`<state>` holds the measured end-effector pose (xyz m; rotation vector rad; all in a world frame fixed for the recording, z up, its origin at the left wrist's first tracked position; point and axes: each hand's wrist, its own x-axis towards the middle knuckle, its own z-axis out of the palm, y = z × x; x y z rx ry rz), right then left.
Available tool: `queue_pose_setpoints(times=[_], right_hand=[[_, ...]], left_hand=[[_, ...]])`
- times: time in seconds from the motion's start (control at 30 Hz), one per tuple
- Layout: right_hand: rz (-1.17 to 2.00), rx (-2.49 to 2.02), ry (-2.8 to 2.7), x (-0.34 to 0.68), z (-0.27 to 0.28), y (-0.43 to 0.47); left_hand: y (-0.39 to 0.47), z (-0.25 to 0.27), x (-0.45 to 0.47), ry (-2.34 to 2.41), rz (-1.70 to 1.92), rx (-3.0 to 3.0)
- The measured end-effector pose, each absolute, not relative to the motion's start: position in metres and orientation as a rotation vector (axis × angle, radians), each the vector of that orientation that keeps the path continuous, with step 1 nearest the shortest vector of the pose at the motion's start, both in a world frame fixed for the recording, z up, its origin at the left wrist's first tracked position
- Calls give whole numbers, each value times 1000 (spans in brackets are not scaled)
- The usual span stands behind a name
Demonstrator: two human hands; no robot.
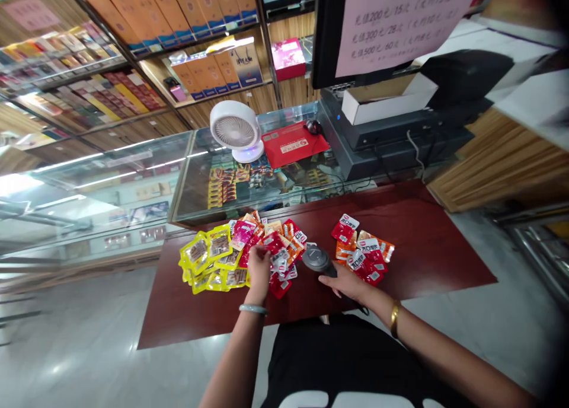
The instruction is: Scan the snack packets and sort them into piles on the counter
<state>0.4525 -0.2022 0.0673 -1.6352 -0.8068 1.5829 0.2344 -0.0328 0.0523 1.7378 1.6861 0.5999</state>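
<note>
My right hand [344, 282] is wrapped around the handle of a dark grey barcode scanner [316, 258], its head turned left toward the packets. My left hand [259, 268] is closed over the middle pile, its fingertips pinching a small red-and-silver snack packet [279, 260]; the grip is partly hidden. Around it lie red, orange and pink packets [244, 233]. Yellow-edged snack packets [220, 242] are heaped at the left of this pile. A separate group of red and orange packets [371, 251] lies to the right, just beyond my right hand.
The dark red counter [178, 319] meets a glass display case [191, 188] behind. On the glass stand a white fan [235, 126], a red mat [288, 147] and a mouse [313, 127]. A monitor [329, 34] and a white open box [377, 105] stand back right.
</note>
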Motion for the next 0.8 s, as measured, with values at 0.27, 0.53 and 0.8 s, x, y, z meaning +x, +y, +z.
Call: queue_pose_setpoints(times=[0.27, 0.53, 0.8], right_hand=[[1513, -1611, -618, 479, 53, -234], [1373, -1677, -455, 508, 52, -266], [1319, -1638, -379, 516, 51, -276]], left_hand=[[-52, 51, 306, 1532, 401, 2332], [-72, 19, 446, 1296, -131, 2428], [-60, 14, 459, 1314, -170, 2213]])
